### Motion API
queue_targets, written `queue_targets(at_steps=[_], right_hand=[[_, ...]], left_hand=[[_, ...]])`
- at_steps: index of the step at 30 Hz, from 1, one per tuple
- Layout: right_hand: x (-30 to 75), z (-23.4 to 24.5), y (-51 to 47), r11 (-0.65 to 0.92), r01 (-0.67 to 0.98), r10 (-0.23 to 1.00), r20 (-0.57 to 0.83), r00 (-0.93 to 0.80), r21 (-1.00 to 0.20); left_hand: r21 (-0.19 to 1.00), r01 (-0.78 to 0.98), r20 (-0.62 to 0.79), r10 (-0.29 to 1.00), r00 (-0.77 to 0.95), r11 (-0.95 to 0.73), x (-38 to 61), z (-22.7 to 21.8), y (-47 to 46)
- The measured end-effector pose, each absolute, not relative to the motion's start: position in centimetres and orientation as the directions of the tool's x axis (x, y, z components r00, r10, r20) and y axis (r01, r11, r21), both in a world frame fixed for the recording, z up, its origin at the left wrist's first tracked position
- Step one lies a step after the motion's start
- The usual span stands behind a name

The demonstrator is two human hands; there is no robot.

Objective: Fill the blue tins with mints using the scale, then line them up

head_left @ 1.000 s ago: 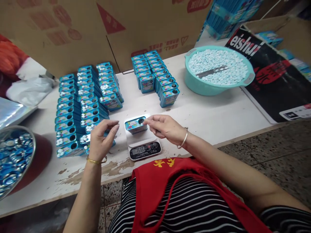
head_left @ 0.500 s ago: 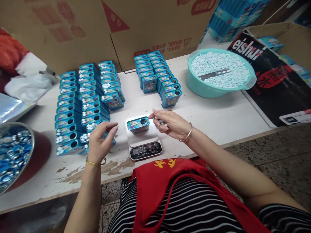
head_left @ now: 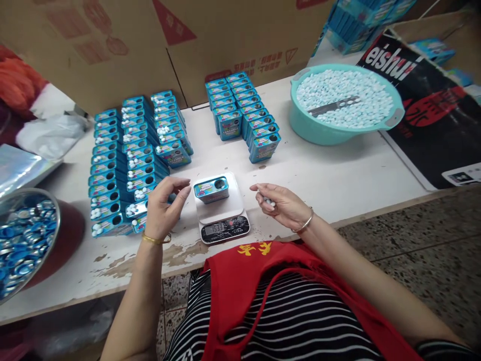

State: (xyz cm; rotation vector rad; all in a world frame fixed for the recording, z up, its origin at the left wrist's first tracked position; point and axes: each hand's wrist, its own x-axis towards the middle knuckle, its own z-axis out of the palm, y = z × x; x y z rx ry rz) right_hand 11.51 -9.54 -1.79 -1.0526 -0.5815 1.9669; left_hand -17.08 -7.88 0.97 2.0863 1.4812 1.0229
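Note:
On a small white digital scale [head_left: 236, 203] stands a blue candy tin [head_left: 211, 189] with a dark round opening in its top. My left hand [head_left: 164, 208] hovers just left of the tin, holding nothing, with thumb and fingers curved and apart. To the right of the scale, my right hand [head_left: 283, 204] is curled around several white candies [head_left: 268, 202], apart from the tin. Beyond it sits a turquoise basin [head_left: 323, 133] of the same pale candies, with a flat metal strip [head_left: 334, 106] lying across them.
Rows of blue tins [head_left: 105, 188] fill the left, some with white candies on top; another group [head_left: 230, 123] stands at the back middle. A red metal bowl [head_left: 63, 230] holds blue-and-silver caps. A cardboard box [head_left: 240, 30] borders the back, and a black printed sheet [head_left: 421, 125] lies right.
My right hand has drawn back to the right, away from the tin, still with candies in it. My left hand has come closer to the tin. The camera view shifted slightly.

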Motion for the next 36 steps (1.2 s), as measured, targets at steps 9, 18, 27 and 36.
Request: queue_targets(at_steps=[9,18,27,36], right_hand=[[9.5,-1.1,-9.2,-0.536,-0.467,0.841,-0.394,-0.371,-0.703],[12.0,-1.9,-9.8,-0.525,-0.487,0.850,-0.460,-0.258,-0.697],[11.6,-1.7,-9.4,-0.526,-0.492,0.850,-0.450,-0.274,-0.694],[11.0,-1.0,-9.1,-0.546,-0.467,0.838,-0.441,-0.322,-0.696]], left_hand=[[0.486,0.704,0.272,0.855,0.441,-0.518,-15.5,-0.3,-7.0],[0.536,0.728,0.366,0.895,0.255,-0.427,-17.6,2.4,-7.6],[0.566,0.707,0.363,0.898,0.247,-0.423,-17.7,2.2,-7.7],[0.566,0.687,0.357,0.887,0.294,-0.456,-17.6,1.7,-7.5]])
